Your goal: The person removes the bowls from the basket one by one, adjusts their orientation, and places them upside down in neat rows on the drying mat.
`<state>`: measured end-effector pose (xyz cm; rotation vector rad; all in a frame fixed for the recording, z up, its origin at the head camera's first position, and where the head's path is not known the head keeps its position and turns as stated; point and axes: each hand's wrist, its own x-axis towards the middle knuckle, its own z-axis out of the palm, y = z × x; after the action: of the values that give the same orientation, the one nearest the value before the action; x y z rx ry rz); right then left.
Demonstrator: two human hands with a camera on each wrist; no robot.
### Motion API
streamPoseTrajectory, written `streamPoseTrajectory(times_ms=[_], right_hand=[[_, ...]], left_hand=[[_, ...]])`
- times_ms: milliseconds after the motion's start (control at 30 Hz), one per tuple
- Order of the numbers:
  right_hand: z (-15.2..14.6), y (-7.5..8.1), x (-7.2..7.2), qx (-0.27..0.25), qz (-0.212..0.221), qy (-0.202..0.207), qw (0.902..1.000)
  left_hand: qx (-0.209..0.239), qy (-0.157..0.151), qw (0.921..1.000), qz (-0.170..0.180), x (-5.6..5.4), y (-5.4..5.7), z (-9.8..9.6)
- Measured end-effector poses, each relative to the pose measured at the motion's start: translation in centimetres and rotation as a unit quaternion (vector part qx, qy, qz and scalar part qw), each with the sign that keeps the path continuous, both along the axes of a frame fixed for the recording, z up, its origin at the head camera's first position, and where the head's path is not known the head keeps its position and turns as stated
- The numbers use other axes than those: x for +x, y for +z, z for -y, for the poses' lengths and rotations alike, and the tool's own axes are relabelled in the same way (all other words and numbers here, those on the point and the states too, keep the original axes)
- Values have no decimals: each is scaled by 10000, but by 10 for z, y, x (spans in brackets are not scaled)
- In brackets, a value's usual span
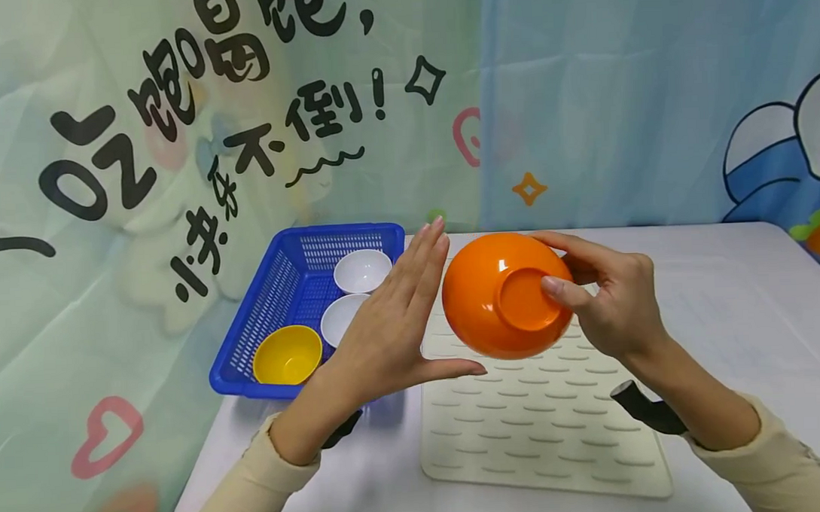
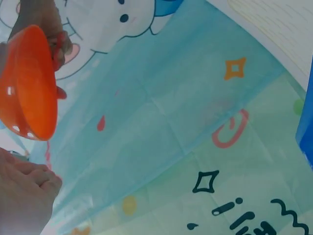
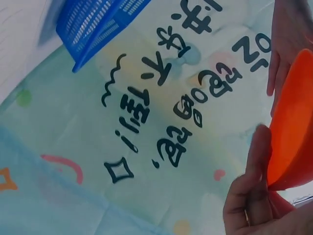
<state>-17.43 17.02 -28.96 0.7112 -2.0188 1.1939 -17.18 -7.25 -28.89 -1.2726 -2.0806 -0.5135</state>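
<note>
Below the grip lies the pale mat point(image 1: 545, 428). The orange bowl point(image 1: 502, 294) (round, no long axis) extends left from the right hand point(image 1: 611, 298), which grips it; the left hand point(image 1: 395, 324), fingers straight, stands just beside it.

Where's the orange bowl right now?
In the head view, the orange bowl is right of centre, gripped by the right hand over the pale mat, next to the left hand.
</note>
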Motion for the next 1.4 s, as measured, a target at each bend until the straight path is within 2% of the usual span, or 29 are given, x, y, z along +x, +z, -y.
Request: streamPoseTrajectory(times_ms=[200,367,533,700,800,1033,1233,1400], right_hand=[[2,1,7,246,921,-314,9949],[3,4,10,661,1632,-420,9835],[4,5,12,783,2396,-237,9674],[6,4,12,846,2926,-171,9523],[7,4,13,890,3043,-181,9482],[7,0,13,1015,2959,-214,9496],[8,-1,15,997,3124,-174,9446],[9,-1,15,1192,2875,-212,9501]], left_hand=[[151,-197,9992,303,2,-3,-5],[328,-333,9949,894,6,-7,-9],[565,-558,9808,1779,10,-12,-12],[803,-741,9667,2315,13,-17,-14],[881,-787,9629,2424,13,-19,-14],[1038,-854,9625,2355,13,-25,-15],[1164,-792,9608,2386,12,-28,-15],[1331,-744,9604,2330,11,-31,-15]])
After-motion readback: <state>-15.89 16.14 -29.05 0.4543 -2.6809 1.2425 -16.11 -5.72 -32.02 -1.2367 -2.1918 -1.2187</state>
